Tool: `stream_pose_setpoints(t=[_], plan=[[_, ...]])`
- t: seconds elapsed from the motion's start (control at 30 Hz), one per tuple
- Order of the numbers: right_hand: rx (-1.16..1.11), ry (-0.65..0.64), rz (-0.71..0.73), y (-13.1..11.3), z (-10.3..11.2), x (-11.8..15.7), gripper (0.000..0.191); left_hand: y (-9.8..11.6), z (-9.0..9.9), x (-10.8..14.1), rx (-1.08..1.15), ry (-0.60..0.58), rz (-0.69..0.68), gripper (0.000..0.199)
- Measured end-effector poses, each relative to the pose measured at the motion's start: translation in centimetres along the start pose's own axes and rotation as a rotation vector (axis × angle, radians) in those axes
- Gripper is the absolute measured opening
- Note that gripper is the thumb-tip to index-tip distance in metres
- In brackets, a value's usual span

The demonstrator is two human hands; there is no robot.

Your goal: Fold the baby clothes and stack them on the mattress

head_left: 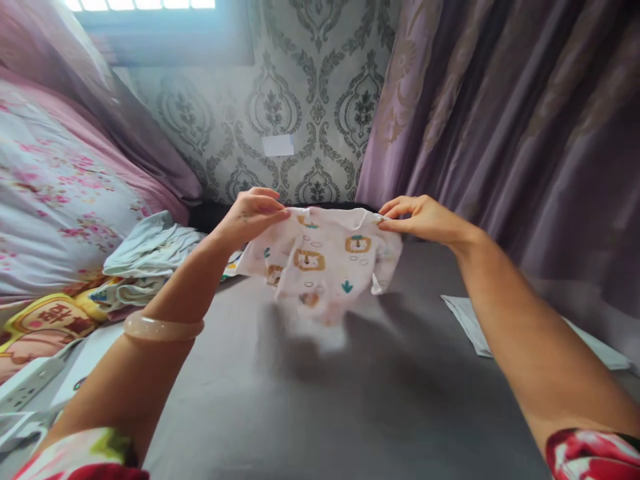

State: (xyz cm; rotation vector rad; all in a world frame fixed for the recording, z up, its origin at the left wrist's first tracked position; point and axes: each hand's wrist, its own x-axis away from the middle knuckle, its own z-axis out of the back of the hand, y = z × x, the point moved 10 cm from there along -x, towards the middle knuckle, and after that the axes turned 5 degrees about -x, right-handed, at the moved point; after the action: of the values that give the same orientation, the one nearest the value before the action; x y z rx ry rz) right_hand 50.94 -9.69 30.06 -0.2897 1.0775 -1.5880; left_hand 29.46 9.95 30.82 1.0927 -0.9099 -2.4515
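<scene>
Left hand: grip closed on one upper corner of the small printed garment. Right hand: grip closed on the opposite upper corner. Garment held spread between both hands — above the grey surface, lower edge blurred. Folded clothes lie in a stack beyond the left forearm; a pale cloth lies flat near the right forearm — partly hidden by it.

Floral red-white sleeves, pale bangle
</scene>
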Motion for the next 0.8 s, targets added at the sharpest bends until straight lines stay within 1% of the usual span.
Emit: stream_pose_setpoints(t=[0.03, 0.1, 0.2, 0.27, 0.33, 0.43, 0.57, 0.67, 0.73, 0.8], plan=[[0.007, 0.002, -0.010, 0.0, 0.0, 0.0, 0.035, 0.0, -0.3, 0.0, 0.053, -0.018, 0.000, 0.041], [-0.002, -0.035, -0.039, 0.3, -0.5, 0.1, 0.036, -0.2, -0.8, 0.0, 0.153, -0.058, 0.007, 0.039], [-0.026, -0.069, -0.061, 0.7, -0.7, 0.2, 0.041, -0.5, -1.0, 0.0, 0.203, -0.069, 0.044, 0.037], [-0.076, -0.076, -0.057, 0.8, -0.6, 0.2, 0.045, -0.8, -1.3, 0.0, 0.270, -0.107, 0.083, 0.039], [-0.106, -0.037, -0.062, 1.0, -0.1, 0.0, 0.047, -1.4, -1.8, 0.0, 0.324, -0.139, 0.135, 0.040], [-0.089, 0.075, -0.070, 1.7, 0.6, -0.5, 0.049, -2.6, -2.3, -0.5, 0.338, -0.119, 0.175, 0.039], [-0.040, 0.182, -0.004, 2.4, 0.7, -1.5, 0.051, -3.5, -2.9, -1.4, 0.311, -0.039, 0.135, 0.034], [0.050, 0.257, 0.059, 2.4, 0.8, -2.1, 0.051, -3.6, -2.7, -1.9, 0.185, 0.076, 0.095, 0.024], [0.139, 0.318, 0.105, 2.0, 0.9, -2.0, 0.049, -2.8, -1.9, -1.9, 0.015, 0.182, 0.041, 0.018], [0.263, 0.409, 0.174, 0.8, 1.1, -1.2, 0.044, -1.1, -1.1, -1.2, -0.202, 0.301, -0.043, 0.016]])
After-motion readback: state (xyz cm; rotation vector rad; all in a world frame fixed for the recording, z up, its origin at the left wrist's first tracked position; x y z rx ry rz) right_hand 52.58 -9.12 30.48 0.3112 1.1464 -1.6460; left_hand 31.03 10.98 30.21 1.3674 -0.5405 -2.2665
